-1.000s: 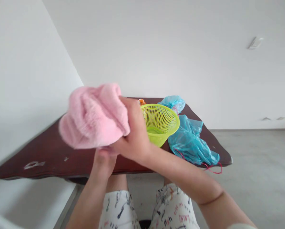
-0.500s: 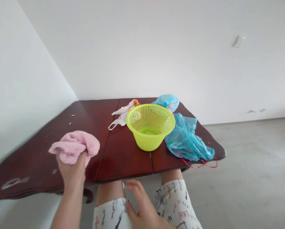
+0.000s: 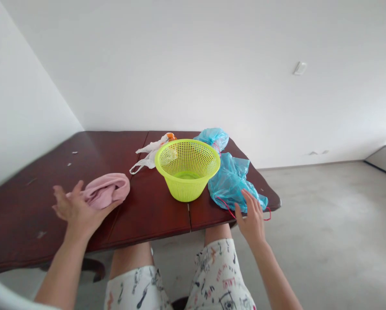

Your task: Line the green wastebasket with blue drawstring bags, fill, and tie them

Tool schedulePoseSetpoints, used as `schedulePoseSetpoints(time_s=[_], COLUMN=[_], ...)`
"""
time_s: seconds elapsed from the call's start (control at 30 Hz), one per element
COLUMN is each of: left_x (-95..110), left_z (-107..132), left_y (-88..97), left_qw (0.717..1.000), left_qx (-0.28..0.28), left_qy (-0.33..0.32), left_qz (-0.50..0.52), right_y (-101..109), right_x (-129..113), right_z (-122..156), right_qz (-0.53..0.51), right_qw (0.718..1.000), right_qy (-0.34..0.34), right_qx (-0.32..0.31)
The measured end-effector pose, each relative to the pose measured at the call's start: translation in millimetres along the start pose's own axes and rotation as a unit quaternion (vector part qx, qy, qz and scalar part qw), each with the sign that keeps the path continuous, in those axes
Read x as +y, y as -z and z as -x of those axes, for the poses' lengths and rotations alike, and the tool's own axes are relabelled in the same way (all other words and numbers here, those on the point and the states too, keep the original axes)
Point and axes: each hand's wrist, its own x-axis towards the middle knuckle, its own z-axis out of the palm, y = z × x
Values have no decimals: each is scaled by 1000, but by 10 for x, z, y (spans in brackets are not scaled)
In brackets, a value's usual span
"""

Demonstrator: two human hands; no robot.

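A crumpled pink cloth [image 3: 106,189] lies on the left part of the dark red wooden table [image 3: 147,215]. My left hand [image 3: 79,211] is spread open at its near side, fingers apart, the thumb close against the cloth. At the table's front right, my right hand [image 3: 251,215] is open over the near edge of a blue plastic bag [image 3: 230,181] with a red drawstring; whether it touches the bag I cannot tell. Between the hands stands an upright yellow-green plastic basket [image 3: 187,189], with nothing visible inside.
Behind the basket lie a white plastic bag [image 3: 150,148] with orange on it and a second, bunched blue bag [image 3: 214,137]. Small scraps dot the table's left side. White walls [image 3: 193,64] close off the back and left; grey floor [image 3: 325,224] extends right.
My left hand has lowered the pink cloth onto the table and opened. My right hand has risen from my lap to the front blue bag. The view has shifted slightly right.
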Motion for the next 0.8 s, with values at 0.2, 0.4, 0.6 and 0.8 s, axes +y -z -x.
schedulePoseSetpoints(time_s=[0.2, 0.4, 0.6, 0.8], left_x=[-317, -114, 925, 1497], left_z=[220, 1300, 2074, 2160], left_y=[170, 226, -203, -527], left_qw=[967, 972, 843, 742], left_qx=[148, -15, -489, -536], left_qy=[-205, -168, -63, 47], left_qz=[37, 163, 215, 400], right_y=[-209, 262, 457, 437], right_x=[168, -281, -1407, -1598], right_z=[-563, -385, 252, 393], right_qz=[87, -94, -316, -524], right_qw=[993, 991, 946, 791], right_qy=[5, -4, -30, -250], right_qx=[-75, 97, -69, -190])
